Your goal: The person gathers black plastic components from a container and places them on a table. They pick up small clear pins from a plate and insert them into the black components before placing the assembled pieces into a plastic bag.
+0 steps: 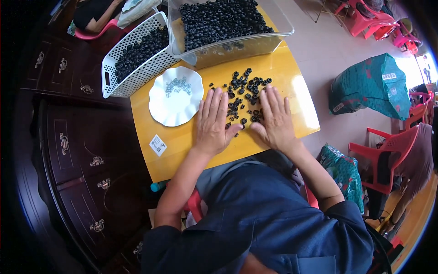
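Right now black rings (244, 93) scattered mid yellow table (191, 150), just right of white plate (175, 96). Left hand (212, 123) & right hand (273, 121) flat, fingers spread, pinching nothing, flanking rings. Risk: sweep too fast, could roll rings off table edge.
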The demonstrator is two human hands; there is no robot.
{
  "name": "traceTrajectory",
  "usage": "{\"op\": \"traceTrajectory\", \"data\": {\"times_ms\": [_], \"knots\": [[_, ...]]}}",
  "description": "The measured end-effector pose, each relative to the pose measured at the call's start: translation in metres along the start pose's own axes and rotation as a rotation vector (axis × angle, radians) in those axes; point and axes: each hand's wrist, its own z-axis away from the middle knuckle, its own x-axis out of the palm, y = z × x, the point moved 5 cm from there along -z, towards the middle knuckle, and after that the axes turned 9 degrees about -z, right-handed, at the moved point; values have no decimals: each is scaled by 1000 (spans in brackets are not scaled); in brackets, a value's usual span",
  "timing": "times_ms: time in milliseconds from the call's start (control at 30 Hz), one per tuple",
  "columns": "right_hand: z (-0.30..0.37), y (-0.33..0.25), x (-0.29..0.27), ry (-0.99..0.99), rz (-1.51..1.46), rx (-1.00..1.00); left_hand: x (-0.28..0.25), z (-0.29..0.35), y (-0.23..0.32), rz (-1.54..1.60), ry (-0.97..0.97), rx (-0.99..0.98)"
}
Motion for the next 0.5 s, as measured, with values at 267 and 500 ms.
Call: {"op": "traceTrajectory", "data": {"times_ms": [267, 500], "knots": [[-34, -3, 0, 3, -50, -71, -14, -1, -6, -14, 11, -24], [-39, 1, 18, -101, 73, -44, -14, 18, -19, -2, 25, -132]]}}
